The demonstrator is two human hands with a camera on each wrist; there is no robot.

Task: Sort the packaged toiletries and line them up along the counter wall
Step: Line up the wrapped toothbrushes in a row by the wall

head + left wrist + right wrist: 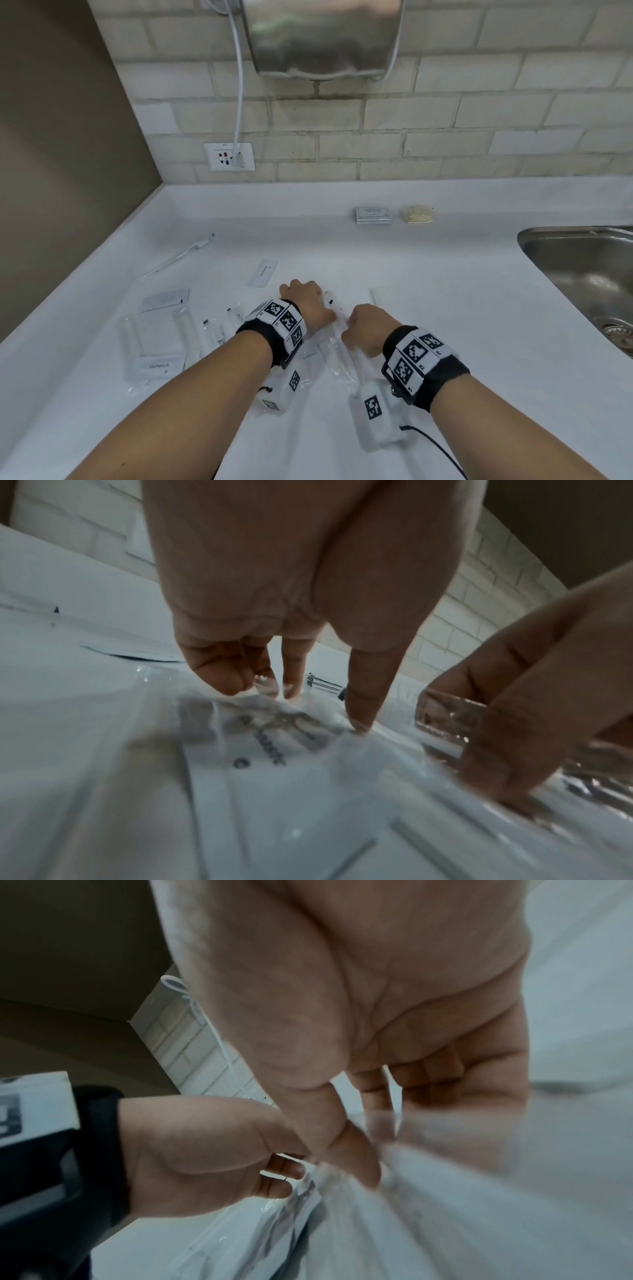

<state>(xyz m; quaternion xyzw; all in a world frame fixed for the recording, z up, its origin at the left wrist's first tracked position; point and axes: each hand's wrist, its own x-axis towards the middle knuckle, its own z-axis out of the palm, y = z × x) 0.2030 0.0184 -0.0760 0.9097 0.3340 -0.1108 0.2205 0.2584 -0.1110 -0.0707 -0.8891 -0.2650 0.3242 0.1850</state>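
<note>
Both the left hand (306, 298) and right hand (369, 327) grip pinches clear-wrapped packets (337, 346) lying beneath them

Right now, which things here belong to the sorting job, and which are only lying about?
Job: clear wrapped packets under both hands; toothpaste sachet; wrapped toothbrush; two stacks by the wall.
Not job: hand dryer; wall socket; sink.
</note>
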